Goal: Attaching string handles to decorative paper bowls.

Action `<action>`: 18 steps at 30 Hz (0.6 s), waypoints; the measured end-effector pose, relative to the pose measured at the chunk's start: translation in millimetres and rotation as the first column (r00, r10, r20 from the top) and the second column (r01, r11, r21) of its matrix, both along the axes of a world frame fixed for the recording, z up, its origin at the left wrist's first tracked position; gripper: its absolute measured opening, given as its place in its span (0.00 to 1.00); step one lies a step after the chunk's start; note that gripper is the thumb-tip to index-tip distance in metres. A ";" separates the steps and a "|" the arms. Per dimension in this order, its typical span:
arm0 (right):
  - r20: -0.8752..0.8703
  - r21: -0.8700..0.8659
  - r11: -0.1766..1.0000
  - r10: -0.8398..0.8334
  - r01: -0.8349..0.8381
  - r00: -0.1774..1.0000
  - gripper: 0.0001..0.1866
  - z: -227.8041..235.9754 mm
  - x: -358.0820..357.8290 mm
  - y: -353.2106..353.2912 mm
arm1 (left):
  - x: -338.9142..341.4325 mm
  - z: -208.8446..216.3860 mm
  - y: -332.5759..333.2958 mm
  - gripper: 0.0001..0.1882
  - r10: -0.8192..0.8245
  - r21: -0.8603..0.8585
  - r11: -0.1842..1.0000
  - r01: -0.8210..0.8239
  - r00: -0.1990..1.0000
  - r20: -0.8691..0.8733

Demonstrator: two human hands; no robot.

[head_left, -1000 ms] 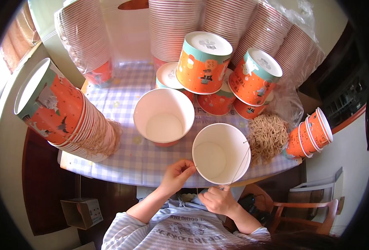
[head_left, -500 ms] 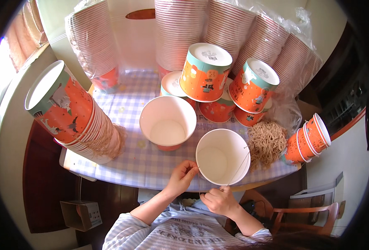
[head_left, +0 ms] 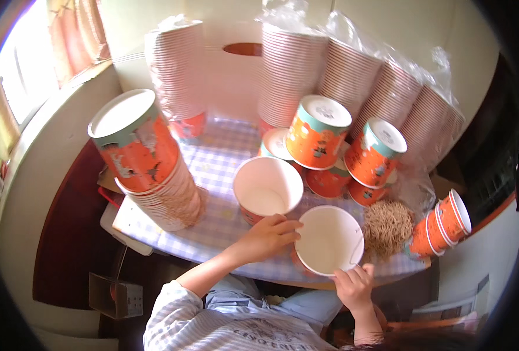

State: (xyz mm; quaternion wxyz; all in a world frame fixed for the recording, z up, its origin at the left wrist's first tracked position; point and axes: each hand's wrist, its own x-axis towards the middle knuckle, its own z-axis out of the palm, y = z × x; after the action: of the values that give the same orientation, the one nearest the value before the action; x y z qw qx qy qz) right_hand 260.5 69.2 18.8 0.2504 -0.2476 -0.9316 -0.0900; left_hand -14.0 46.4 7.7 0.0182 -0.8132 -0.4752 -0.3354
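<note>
Near the table's front edge stands an open white-lined paper bucket, with a thin cord at its right inner wall. My left hand is at the bucket's left rim, its fingers bent and close together against the edge. The near right rim is pinched by my right hand, close to the cord. Just behind and to the left is a second open paper bucket, upright and touched by neither hand. A tangled heap of tan cords lies to the right of the front bucket.
A tall stack of upturned orange buckets stands at left, tan cords hanging on its side. Several upturned buckets are piled behind. Plastic-wrapped bucket stacks line the back. Nested small orange buckets lie at the right corner.
The view has shifted, so the table sits lower and further right. My left hand has moved from the near left rim further up the bucket's left side. My right hand has come up to the near right rim.
</note>
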 end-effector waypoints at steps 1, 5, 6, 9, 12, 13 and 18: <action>-0.072 -0.014 0.999 0.034 -0.035 0.997 0.07 10.2 -2.1 -0.8 | -3.7 5.4 -3.7 0.15 -0.089 -0.014 0.996 0.089 0.996 -0.001; -0.324 -0.187 0.928 0.251 -0.322 0.912 0.08 63.1 -19.6 17.5 | -39.2 46.5 -36.2 0.11 -0.275 -0.069 0.951 0.301 0.927 0.254; -0.421 -0.232 0.889 0.274 -0.394 0.865 0.10 71.6 -30.3 23.8 | -54.6 48.4 -44.2 0.11 -0.299 -0.107 0.927 0.358 0.883 0.362; -0.545 -0.467 0.711 0.236 -0.525 0.805 0.19 101.5 -90.6 43.0 | -90.4 55.9 -85.0 0.10 -0.034 -0.205 0.953 0.222 0.753 0.657; -0.593 -0.703 0.348 0.195 -0.620 0.781 0.18 139.2 -160.2 50.9 | -120.5 76.7 -114.0 0.10 0.112 -0.048 0.989 -0.140 0.499 0.860; -0.568 -0.757 0.268 0.181 -0.596 0.803 0.18 145.1 -189.2 56.3 | -125.9 99.8 -114.9 0.11 0.143 0.050 0.941 -0.335 0.527 0.838; -0.722 -0.629 0.033 0.345 -0.777 0.599 0.18 196.8 -303.7 57.8 | -188.2 159.1 -136.1 0.09 -0.028 0.053 0.910 -0.411 0.068 0.997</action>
State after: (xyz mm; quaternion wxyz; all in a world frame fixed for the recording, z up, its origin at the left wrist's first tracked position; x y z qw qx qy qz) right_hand -43.2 127.1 215.6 0.2479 0.0469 -0.7488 0.6129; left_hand -202.1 -89.7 166.7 -0.1265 -0.2874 -0.4050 -0.8587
